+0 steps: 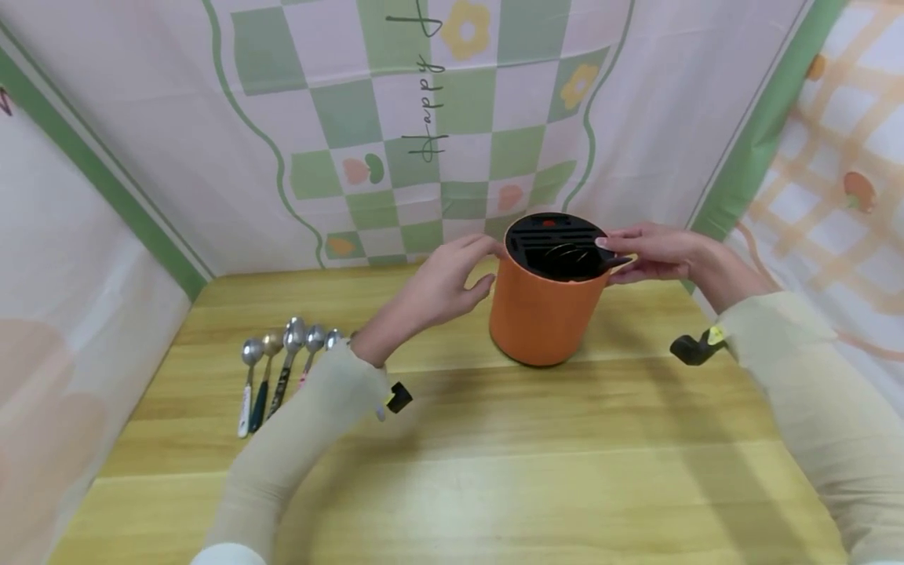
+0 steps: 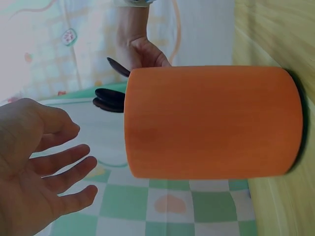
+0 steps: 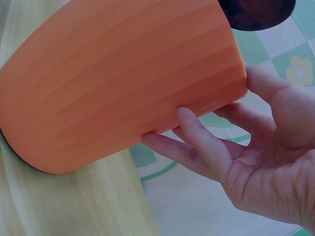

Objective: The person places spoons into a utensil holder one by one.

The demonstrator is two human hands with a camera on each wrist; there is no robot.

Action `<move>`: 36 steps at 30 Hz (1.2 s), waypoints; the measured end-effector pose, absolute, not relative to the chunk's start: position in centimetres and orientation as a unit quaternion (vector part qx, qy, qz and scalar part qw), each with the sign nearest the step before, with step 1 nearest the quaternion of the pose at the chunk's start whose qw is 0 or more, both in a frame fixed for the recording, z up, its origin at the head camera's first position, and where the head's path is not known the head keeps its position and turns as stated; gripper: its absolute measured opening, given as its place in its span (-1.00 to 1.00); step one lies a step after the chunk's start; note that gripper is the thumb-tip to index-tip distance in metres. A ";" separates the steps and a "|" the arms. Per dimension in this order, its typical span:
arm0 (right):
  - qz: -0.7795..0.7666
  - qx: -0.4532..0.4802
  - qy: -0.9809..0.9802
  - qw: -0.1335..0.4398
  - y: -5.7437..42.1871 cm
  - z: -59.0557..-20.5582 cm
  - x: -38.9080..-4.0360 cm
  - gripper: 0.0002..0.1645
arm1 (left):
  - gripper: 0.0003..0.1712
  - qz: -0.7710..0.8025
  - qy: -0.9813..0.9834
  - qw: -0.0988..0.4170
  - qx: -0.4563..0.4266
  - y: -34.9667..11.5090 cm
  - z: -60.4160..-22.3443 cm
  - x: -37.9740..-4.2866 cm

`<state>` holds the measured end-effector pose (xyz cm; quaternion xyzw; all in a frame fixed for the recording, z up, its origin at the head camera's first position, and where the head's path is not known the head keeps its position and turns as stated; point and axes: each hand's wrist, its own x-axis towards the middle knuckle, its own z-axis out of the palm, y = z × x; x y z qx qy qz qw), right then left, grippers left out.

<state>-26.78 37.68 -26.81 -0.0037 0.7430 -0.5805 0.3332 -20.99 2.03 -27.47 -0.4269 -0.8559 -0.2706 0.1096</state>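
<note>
An orange utensil holder (image 1: 544, 322) with a black slotted insert (image 1: 530, 235) in its top stands upright on the wooden table. Several dark, rounded ends (image 2: 109, 100) stick out above its rim in the left wrist view. My right hand (image 1: 653, 251) grips the holder's right side at the rim, thumb on the top edge and fingers along the outer wall. One dark oval end (image 3: 261, 12) shows above the rim in the right wrist view. At the holder's left, my left hand (image 1: 452, 278) has its fingers relaxed and spread, fingertips close to the rim, holding nothing.
Several spoons (image 1: 293, 337) with differing handles lie in a row on the table (image 1: 452, 486) at the left, partly hidden by my left sleeve. Patterned cloth (image 1: 424, 188) hangs close behind the holder and along both sides.
</note>
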 end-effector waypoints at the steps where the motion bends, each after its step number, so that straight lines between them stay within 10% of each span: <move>1: -0.579 -0.006 0.744 0.333 37.7 -26.9 -26.8 -0.81 | -0.69 -0.272 -0.858 0.108 -0.422 1.6 -27.7 -20.9; 31: -0.576 0.004 0.746 0.333 37.6 -27.3 -27.0 -0.80 | -0.54 -0.276 -0.932 -0.029 -0.232 -9.9 -37.4 -20.3; 36: -0.567 0.006 0.756 0.326 37.7 -27.3 -27.0 -0.43 | -0.45 -0.247 -0.942 -0.043 -0.223 -11.2 -38.8 -21.2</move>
